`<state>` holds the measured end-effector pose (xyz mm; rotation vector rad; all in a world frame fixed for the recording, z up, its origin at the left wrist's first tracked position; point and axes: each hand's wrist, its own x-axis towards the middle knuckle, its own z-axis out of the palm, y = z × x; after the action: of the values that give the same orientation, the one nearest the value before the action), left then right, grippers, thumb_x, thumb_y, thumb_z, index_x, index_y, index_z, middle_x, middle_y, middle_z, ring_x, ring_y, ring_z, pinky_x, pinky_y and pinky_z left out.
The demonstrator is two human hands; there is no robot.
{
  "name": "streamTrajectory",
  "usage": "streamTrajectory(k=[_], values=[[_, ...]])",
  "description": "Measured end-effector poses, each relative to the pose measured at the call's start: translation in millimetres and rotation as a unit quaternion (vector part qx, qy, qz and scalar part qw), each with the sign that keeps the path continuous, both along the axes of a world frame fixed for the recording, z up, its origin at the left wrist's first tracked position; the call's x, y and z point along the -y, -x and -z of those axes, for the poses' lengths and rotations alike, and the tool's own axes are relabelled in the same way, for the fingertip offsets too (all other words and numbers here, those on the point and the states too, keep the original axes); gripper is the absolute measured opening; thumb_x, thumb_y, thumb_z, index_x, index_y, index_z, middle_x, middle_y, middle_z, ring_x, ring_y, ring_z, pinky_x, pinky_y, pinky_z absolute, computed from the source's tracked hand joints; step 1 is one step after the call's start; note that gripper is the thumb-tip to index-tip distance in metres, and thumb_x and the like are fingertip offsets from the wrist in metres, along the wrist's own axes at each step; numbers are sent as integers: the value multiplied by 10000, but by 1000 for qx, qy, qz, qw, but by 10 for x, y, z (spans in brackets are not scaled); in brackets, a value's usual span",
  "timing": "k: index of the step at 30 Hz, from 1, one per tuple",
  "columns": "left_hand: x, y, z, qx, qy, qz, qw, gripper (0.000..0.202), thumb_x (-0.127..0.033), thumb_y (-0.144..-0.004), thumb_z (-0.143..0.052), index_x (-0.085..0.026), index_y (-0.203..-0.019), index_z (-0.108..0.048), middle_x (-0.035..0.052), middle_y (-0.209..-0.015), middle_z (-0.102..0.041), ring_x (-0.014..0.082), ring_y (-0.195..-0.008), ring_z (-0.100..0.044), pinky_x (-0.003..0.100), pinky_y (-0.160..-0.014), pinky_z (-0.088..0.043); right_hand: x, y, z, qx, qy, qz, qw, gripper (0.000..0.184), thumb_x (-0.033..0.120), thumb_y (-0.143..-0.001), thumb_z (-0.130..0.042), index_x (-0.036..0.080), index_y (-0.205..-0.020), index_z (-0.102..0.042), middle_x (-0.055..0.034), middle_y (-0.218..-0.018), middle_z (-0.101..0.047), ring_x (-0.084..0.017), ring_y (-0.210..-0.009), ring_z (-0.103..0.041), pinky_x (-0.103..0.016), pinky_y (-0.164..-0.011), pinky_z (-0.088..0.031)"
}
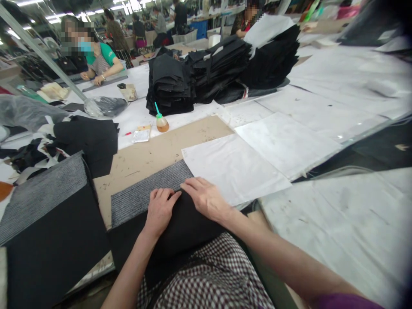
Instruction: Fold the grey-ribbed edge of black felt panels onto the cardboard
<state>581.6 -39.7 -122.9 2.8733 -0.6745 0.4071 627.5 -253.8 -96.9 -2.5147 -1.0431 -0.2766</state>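
A piece with a grey ribbed strip (148, 195) along its far side and black fabric (189, 223) along its near side lies in front of me, the black part hanging over my lap. My left hand (161, 208) rests at the line where black meets grey, fingers bent and thumb pointing right, closed on the black fabric's edge. Close beside it, my right hand (204, 197) grips the same edge near the piece's right end. Its fingers reach over the fold, so the fingertips are partly hidden. A similar grey ribbed and black piece (53, 231) lies at the left.
Brown board (206, 128) and white sheets (236, 165) cover the table. Beyond stand stacks of black fabric (170, 81) and a small bottle (162, 123) with a green spout. Black scraps (86, 139) lie left. A co-worker (99, 64) works across the table.
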Motion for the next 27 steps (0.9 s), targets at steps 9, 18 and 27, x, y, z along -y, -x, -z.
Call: streamTrajectory(k=[9,18,27], values=[[-699,289,71,-42,83,-38,995,234,-233,-991,-478,-234,-1164,-636,59,-1015,-611,189,-949,-541,349,-858,-419,-240,275,270,-11,62,-23,998,561,53,-881,-470,180,-1427,-459,-106,-1162,-589,-272,-1107,-478,-421,-982,-397],[-864,462,-29,-29,-8,-11,999,299,-135,-969,-457,-239,-1185,-636,73,-1032,-614,205,-945,-533,394,-884,-400,-305,291,203,6,99,-14,995,569,53,-864,-481,250,-1398,-501,-91,-1134,-594,-274,-1049,-474,-510,-1069,-263],[-845,508,-126,-20,-67,7,998,347,-136,-970,-432,-227,-1265,-589,93,-1072,-618,225,-969,-529,424,-918,-385,-620,421,53,33,84,-29,996,438,78,-913,-458,176,-1331,-546,-141,-1374,-496,-309,-1259,-390,-498,-1080,-314]])
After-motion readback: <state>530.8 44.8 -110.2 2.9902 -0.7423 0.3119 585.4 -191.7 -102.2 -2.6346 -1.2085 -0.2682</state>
